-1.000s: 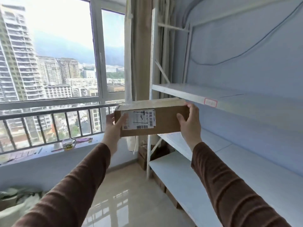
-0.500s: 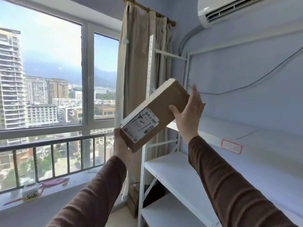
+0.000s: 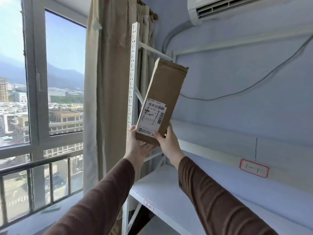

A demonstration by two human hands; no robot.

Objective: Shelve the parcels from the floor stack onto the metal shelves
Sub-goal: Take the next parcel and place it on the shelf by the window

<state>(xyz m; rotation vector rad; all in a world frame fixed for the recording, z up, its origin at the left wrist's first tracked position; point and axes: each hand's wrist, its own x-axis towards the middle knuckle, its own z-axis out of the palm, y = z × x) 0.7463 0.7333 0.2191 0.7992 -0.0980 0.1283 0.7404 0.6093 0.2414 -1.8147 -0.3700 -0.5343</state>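
A: Arm pose?
B: Both arms are raised and extended forward, brown sleeves [image 3: 220, 197] up to the wrists. The hands meet at the bottom end of one parcel [image 3: 165, 99].

A: Left hand?
B: Left hand [image 3: 137, 146] is under the parcel's lower left corner, palm up, fingers spread along the bottom edge, thumb on the left side. Cupping it from below; can't tell how tight.

A: Right hand?
B: Right hand [image 3: 166, 142] grips the lower right corner, thumb on the front face just beside the shipping label [image 3: 152, 117], fingers wrapped behind, out of sight.

A: Parcel location?
B: In the air, nearly upright, top leaning right. It's in front of the shelf post [image 3: 133, 73], above the upper shelf [image 3: 211, 150], not resting on it. Lower shelf [image 3: 169, 192] sits beneath the arms.

A: Surroundings?
B: Curtain [image 3: 108, 99] and window [image 3: 55, 73] to the left, air conditioner [image 3: 237, 7] top right, a cable [image 3: 254, 82] sagging across the wall.
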